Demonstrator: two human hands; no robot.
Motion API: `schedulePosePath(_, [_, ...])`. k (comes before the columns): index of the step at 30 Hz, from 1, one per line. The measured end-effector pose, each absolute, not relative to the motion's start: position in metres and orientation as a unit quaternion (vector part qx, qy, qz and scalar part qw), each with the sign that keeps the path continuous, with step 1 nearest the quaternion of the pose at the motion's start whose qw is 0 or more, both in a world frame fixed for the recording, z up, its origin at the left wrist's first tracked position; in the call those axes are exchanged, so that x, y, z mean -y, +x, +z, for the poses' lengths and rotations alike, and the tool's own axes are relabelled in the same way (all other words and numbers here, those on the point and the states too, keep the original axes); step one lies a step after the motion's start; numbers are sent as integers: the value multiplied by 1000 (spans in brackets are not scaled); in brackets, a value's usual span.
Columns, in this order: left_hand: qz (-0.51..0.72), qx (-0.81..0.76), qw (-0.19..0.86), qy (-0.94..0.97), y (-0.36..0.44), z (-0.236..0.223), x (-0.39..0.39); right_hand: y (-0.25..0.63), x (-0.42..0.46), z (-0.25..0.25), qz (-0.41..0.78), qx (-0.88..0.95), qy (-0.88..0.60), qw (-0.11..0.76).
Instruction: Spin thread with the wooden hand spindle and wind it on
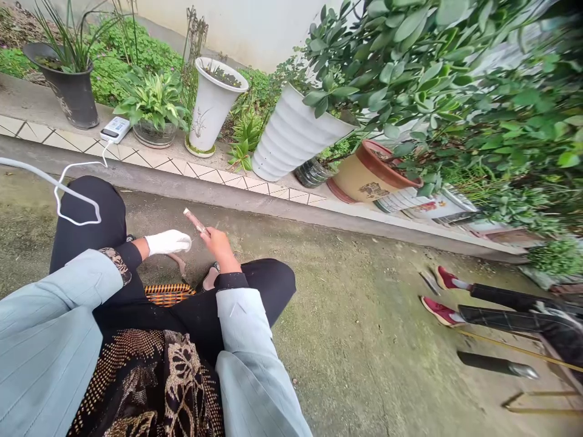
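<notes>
I sit low over a concrete floor, knees apart, in black trousers and pale blue sleeves. My left hand [167,242] wears a white glove and its fingers are closed, pointing right; what it holds, if anything, is too small to see. My right hand [217,243] is bare and grips a short brownish stick-like tool [194,220] that points up and left. The two hands almost meet between my knees. Below them a woven orange-and-black stool edge [168,294] shows.
A tiled ledge [150,159] carries a black pot [68,85], white pots [212,103] [291,136], a brown pot [364,176] and a white power bank [115,128] with a cable [68,188]. A leafy shrub fills the upper right. Another person's legs in red shoes [441,311] stretch in at right.
</notes>
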State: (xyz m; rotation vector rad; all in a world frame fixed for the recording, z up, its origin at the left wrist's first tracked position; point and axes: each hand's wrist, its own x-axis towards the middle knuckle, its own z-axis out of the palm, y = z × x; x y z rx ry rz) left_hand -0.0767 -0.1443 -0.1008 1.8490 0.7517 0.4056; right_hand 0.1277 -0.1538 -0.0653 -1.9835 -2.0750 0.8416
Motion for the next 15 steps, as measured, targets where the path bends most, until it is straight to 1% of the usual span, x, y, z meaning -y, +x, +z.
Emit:
schedulePosePath(2, [147, -314, 509, 788, -76, -98, 147, 122, 153, -68, 245, 703, -668, -13])
schedulePosePath(4, [138, -319, 481, 805, -77, -93, 146, 116, 155, -69, 259, 712, -646, -91])
schedulePosePath(6, [145, -325, 460, 814, -79, -86, 144, 111, 159, -67, 291, 719, -616, -138])
schedulePosePath(8, [144, -318, 465, 813, -82, -81, 141, 111, 163, -62, 361, 718, -567, -181])
schedulePosePath(10, [134, -305, 496, 802, -83, -79, 139, 117, 167, -54, 483, 704, -474, -214])
schedulePosePath(11, [131, -298, 517, 791, -83, -80, 138, 122, 168, -50, 551, 690, -420, -209])
schedulePosePath(12, [136, -298, 540, 775, -83, -81, 138, 129, 169, -45, 603, 683, -376, -167])
schedulePosePath(13, [148, -302, 561, 756, -82, -82, 137, 136, 168, -42, 632, 681, -357, -95])
schedulePosePath(15, [172, -309, 594, 723, -80, -86, 138, 150, 164, -39, 613, 659, -421, 117])
